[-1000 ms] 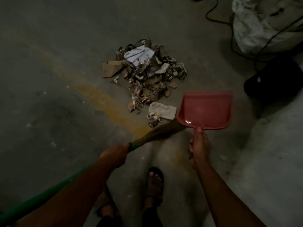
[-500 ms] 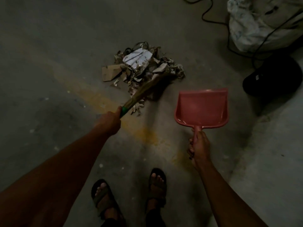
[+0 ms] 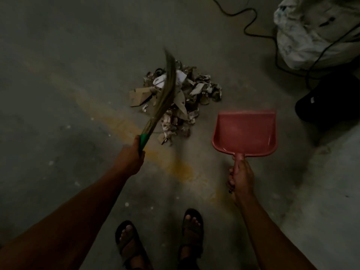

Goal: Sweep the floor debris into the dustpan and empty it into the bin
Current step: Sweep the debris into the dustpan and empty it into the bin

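Debris [image 3: 179, 100] sits in one loose pile on the floor [image 3: 58, 75], just left of and beyond the dustpan [image 3: 244, 131]. Mix of torn cardboard, white paper scraps, crumpled bits; light stuff, will likely scatter if hit hard.

Progress, my read: early. Pile is gathered but the pan is bare, nothing swept in, nothing emptied. Left to do: push the pile into the pan, carry it, tip it into the bin. No bin I can identify for sure.

Broom [image 3: 165, 94] bristles lie across the pile, tip blurred past its far edge. Left hand [image 3: 129, 158] is clenched round the green handle just below the bristles. Right hand [image 3: 240, 177] grasps the pan handle, mouth pointing away from the person, not toward the pile. Can't tell if the pan's lip touches the floor.

Further out: white sack [image 3: 315, 32] top right, black cable [image 3: 251, 20] snaking past it, dark object [image 3: 327, 100] near the pan, sandalled feet [image 3: 159, 244] at bottom.
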`<state>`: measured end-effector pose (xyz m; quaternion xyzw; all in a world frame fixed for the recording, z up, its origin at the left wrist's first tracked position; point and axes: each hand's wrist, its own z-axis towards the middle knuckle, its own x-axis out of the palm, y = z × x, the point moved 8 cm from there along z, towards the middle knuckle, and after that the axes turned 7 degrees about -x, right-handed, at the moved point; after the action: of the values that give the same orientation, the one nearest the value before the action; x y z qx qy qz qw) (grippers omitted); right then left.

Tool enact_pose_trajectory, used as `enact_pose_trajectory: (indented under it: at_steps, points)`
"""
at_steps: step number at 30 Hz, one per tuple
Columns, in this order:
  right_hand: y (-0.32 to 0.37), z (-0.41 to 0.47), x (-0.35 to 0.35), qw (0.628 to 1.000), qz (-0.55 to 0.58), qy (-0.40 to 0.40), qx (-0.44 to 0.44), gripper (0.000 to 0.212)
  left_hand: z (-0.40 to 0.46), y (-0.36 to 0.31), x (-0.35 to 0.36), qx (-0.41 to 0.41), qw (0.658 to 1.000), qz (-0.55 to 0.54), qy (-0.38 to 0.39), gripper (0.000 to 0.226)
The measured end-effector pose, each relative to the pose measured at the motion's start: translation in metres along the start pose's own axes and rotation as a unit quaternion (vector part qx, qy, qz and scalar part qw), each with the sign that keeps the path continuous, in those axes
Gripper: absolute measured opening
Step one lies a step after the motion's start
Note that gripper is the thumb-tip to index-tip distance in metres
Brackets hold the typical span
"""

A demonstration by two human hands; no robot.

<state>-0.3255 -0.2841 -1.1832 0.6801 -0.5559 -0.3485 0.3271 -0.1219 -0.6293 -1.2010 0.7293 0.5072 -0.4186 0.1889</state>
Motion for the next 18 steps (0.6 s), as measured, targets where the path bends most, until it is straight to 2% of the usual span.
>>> enact_pose_trajectory:
  at_steps: [6, 13, 18]
  points:
    - [0.031, 0.022, 0.002, 1.000, 0.013, 0.005, 0.003, 0.043, -0.020, -0.059, 0.018, 0.058, 0.998, -0.030, 0.018, 0.074]
    - [0.095, 0.075, 0.007, 0.999, 0.027, 0.043, -0.015, 0.039, -0.011, -0.178, 0.040, 0.102, 0.985, -0.132, 0.044, 0.059]
    - [0.122, 0.122, 0.012, 0.998, 0.015, 0.049, -0.023, 0.041, 0.002, -0.270, 0.070, 0.136, 0.974, -0.160, 0.084, 0.061]
